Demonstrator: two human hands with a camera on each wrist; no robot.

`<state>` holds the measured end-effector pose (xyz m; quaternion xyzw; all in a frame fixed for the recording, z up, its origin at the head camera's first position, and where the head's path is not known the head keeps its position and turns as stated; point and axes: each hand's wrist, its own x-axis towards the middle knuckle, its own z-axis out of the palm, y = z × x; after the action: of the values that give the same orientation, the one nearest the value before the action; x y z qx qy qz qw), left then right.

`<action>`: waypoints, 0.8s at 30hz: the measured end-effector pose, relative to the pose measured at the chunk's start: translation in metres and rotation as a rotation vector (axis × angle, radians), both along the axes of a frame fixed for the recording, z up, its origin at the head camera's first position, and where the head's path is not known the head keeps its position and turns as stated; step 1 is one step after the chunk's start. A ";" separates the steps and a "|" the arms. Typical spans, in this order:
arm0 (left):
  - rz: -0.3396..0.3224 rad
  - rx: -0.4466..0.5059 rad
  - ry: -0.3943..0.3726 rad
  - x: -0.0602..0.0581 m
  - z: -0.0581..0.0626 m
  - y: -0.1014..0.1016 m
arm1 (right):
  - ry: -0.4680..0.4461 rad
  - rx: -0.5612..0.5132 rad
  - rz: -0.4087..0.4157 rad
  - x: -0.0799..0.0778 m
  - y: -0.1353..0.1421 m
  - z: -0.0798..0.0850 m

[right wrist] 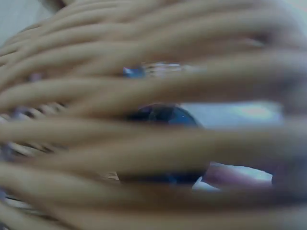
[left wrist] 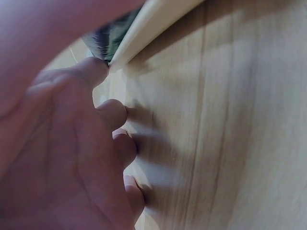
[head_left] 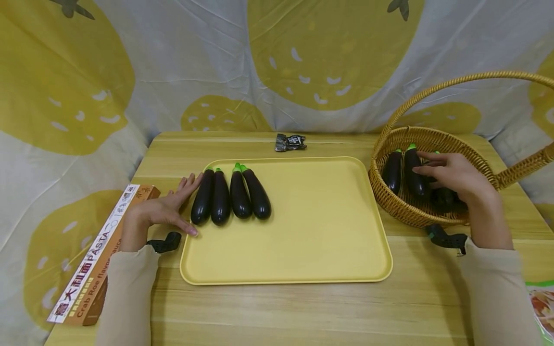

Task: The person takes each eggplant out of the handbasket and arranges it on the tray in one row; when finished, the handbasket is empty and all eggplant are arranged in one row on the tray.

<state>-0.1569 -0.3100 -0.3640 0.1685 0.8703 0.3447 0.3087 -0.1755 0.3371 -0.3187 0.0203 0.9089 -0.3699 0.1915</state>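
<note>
Several dark eggplants (head_left: 221, 198) with green stem ends lie side by side on the left part of a yellow tray (head_left: 303, 254). My left hand (head_left: 166, 210) rests at the tray's left edge, fingers spread and thumb over the rim. In the left wrist view the fingers of the left hand (left wrist: 72, 143) reach down beside the tray rim (left wrist: 144, 33). Inside a wicker basket (head_left: 402, 214) on the right, my right hand (head_left: 456, 175) holds an eggplant (head_left: 414, 178) by its upper part between thumb and fingers. Blurred wicker covers most of the right wrist view.
A long pasta box (head_left: 99, 254) lies left of the tray. Behind the tray is a small black and silver item (head_left: 290, 142). The basket's tall handle (head_left: 433, 91) arches over its right side. A colourful package (head_left: 543, 307) shows at the right edge.
</note>
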 end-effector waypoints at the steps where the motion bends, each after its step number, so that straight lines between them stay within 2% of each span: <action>1: 0.001 0.000 -0.002 0.000 0.000 0.000 | 0.006 0.001 0.000 0.001 0.001 0.002; 13: 0.004 0.002 -0.011 -0.001 0.001 0.002 | 0.060 0.080 0.040 0.015 0.012 0.028; 24: -0.007 -0.020 0.004 0.001 0.000 0.001 | 0.108 0.127 0.110 0.036 -0.011 0.046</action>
<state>-0.1564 -0.3091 -0.3635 0.1689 0.8737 0.3345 0.3101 -0.1394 0.3264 -0.2727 -0.0373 0.9393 -0.3009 0.1604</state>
